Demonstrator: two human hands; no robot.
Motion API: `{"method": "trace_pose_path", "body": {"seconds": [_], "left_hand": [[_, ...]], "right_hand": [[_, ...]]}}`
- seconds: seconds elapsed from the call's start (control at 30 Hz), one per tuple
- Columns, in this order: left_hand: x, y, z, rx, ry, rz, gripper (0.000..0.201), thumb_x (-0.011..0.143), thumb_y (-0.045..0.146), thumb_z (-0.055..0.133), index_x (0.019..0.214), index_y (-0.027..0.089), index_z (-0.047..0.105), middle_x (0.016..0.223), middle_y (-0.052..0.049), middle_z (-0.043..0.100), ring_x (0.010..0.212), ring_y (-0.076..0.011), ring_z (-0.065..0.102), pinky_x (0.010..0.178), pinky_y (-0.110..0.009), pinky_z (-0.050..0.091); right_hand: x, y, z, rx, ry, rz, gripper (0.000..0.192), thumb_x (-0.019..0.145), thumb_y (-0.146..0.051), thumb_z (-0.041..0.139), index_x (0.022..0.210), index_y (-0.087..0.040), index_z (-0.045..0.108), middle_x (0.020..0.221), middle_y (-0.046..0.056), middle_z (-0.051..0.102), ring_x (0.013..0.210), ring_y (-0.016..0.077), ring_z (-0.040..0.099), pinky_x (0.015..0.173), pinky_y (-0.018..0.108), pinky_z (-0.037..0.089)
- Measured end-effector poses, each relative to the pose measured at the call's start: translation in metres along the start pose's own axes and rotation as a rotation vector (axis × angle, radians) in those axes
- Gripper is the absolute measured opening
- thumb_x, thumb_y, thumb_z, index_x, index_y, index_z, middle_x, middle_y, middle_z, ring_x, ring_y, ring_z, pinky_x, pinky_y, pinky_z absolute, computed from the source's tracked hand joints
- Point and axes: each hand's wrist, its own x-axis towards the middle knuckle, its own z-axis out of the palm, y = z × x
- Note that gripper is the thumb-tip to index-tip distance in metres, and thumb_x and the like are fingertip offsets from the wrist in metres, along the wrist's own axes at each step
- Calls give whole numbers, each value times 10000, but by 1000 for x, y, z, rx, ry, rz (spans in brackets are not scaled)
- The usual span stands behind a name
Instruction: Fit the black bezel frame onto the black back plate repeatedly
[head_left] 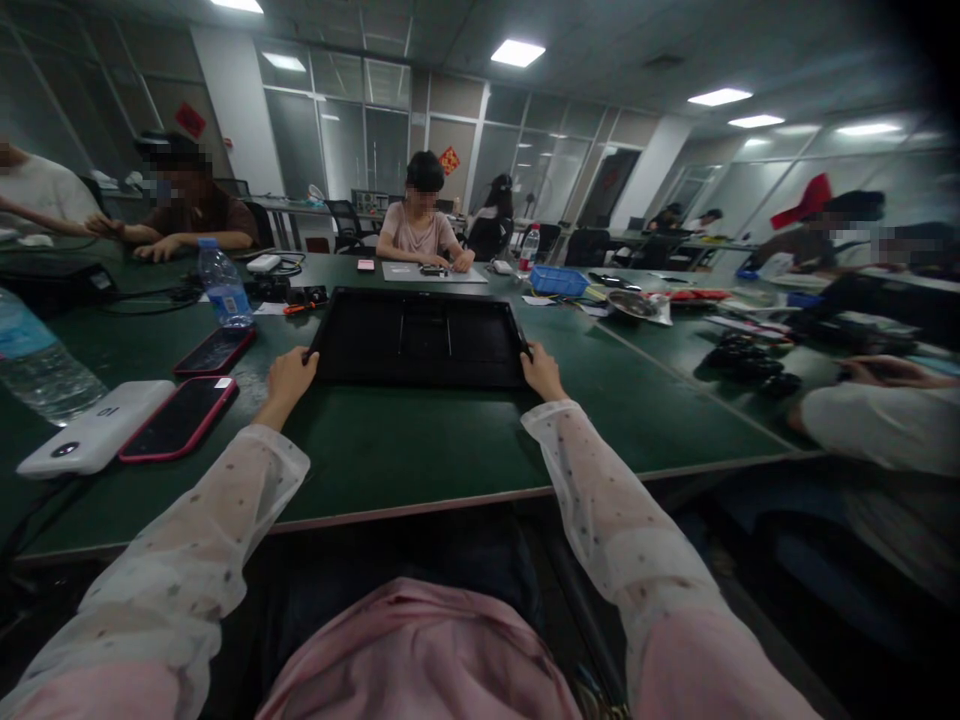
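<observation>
A wide black rectangular panel (pixel 360 345) with a raised rim and a recessed middle section is held at the green table (pixel 420 440). Its exact kind is unclear; it resembles a display's back shell. My left hand (pixel 291 382) is closed around the panel's left edge, while my right hand (pixel 545 374) grips the opposite side. Both hands keep it roughly level, its near edge facing me. Whether its underside rests on the tabletop cannot be seen.
Left of me lie two red-cased phones (pixel 180 420), a white device (pixel 97 425) and water bottles (pixel 225 290). A blue basket (pixel 559 281) stands beyond the panel. Across the table sits a person (pixel 421 220); a neighbour's sleeve (pixel 885 425) is at right, near black bundled items (pixel 750 362).
</observation>
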Motion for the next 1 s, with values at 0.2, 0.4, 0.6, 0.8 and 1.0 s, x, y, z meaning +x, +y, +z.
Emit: {"method": "trace_pose_path", "body": {"seconds": [0.2,0.4,0.6,0.8,1.0], "left_hand": [[5,-2,3,-19,-29,-12,534,1075,433,480,1469,123,664,1351,-205,735,1284,-382,669,1048,-456,519],[8,-7,6,-39,-5,-4,527,1067,468,499,1419,136,708,1320,-198,751,1276,-388,677,1056,-463,519],[8,-8,7,-17,14,16,543,1061,465,491,1405,114,721,1314,-215,749,1256,-392,685,1055,-478,521],[9,-7,9,8,20,35,542,1059,441,482,1393,89,725,1304,-217,752,1246,-384,691,1064,-461,517],[12,-10,7,-95,-10,-9,542,1026,442,547,1385,75,724,1329,-209,747,1273,-354,686,1086,-421,511]], "right_hand": [[-2,-4,-3,-8,-7,27,517,1085,-404,403,1516,-153,541,1211,200,768,1171,369,695,1028,504,517],[2,0,-7,33,-23,23,525,1064,-396,415,1505,-141,542,1219,210,762,1167,382,693,1043,527,512],[2,3,-3,76,18,7,517,1057,-429,436,1466,-147,577,1194,209,769,1145,391,696,1045,559,515],[2,3,1,79,31,12,484,1056,-423,444,1441,-164,581,1174,196,775,1123,379,707,1037,544,527],[5,8,8,182,45,-24,485,1027,-382,463,1437,-142,559,1233,225,763,1145,389,714,1044,573,536]]}}
